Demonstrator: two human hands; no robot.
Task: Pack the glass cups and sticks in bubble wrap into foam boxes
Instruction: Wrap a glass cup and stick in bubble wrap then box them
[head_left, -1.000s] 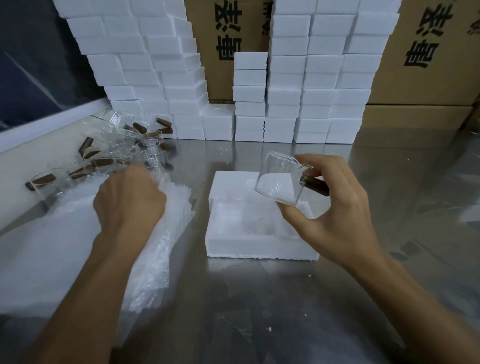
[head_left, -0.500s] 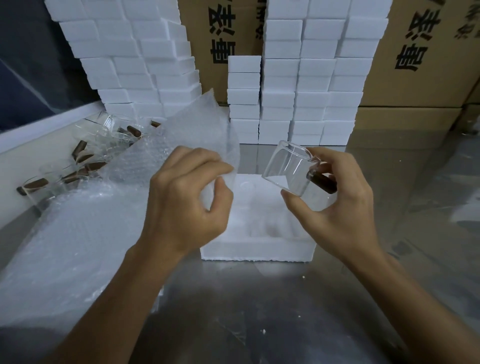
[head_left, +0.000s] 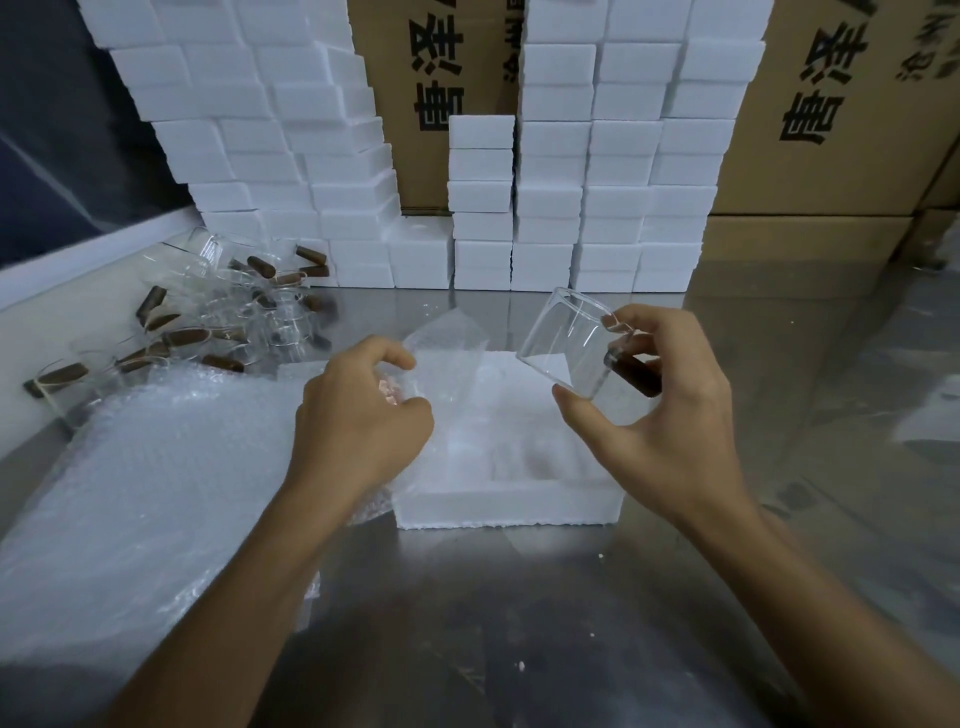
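The right hand (head_left: 670, 415) grips a glass cup (head_left: 566, 345) by its brown handle, tilted, mouth up and away, above the open foam box (head_left: 509, 504) at mid-surface. Just left of it, the left hand (head_left: 358, 415) pinches a bubble wrap sheet (head_left: 447, 353), so the cup likely goes leftward into the wrap.

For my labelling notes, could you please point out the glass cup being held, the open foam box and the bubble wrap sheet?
glass cup (head_left: 563, 343), head view, clear side wall.
open foam box (head_left: 509, 506), head view, front wall.
bubble wrap sheet (head_left: 447, 340), head view, raised upper part.
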